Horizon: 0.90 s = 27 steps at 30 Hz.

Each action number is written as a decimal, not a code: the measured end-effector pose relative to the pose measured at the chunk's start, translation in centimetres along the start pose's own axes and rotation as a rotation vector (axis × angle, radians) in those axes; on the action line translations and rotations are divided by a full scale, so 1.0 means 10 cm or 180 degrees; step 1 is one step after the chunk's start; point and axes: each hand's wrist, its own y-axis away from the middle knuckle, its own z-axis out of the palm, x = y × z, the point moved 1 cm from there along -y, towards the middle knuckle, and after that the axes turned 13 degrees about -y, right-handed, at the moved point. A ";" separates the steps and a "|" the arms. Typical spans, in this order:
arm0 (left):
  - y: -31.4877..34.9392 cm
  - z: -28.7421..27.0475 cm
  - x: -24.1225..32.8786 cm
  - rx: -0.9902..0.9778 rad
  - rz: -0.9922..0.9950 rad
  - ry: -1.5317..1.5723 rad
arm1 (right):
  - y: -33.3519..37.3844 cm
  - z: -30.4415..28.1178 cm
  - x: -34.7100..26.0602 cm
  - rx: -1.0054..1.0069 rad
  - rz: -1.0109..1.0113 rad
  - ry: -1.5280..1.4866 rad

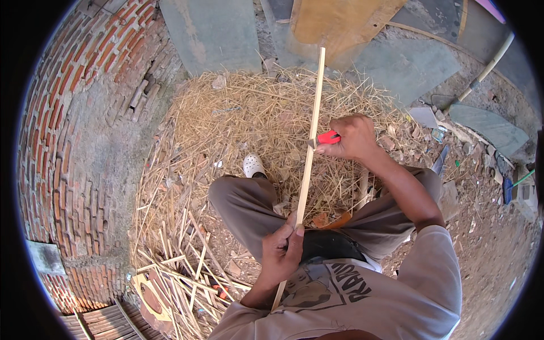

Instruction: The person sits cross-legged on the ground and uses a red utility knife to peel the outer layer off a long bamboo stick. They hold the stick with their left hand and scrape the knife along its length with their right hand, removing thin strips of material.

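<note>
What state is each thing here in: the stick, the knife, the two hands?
Bamboo strip: held slanting, far end up and away.
Red-handled knife: blade against the strip.
Left hand: gripping the strip's near end.
Right hand: closed on the knife.
Shavings pile: loose on ground.

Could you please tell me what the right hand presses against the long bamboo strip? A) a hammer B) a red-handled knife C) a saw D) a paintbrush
B: the right hand grips a red-handled knife with its blade against the bamboo strip, which the left hand holds lower down.
</note>
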 end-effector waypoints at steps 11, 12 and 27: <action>0.22 0.11 -0.20 -0.0302 0.0061 0.0584 | -0.27 -0.66 0.93 0.0957 0.2197 -0.0203; 0.16 0.08 -0.21 -0.0252 0.0211 0.0609 | -0.23 -0.61 0.78 0.0762 0.1892 -0.0268; -0.01 -0.08 -0.09 -0.0021 -0.0004 0.0625 | 0.15 -0.20 -0.34 -0.0035 -0.0800 -0.0069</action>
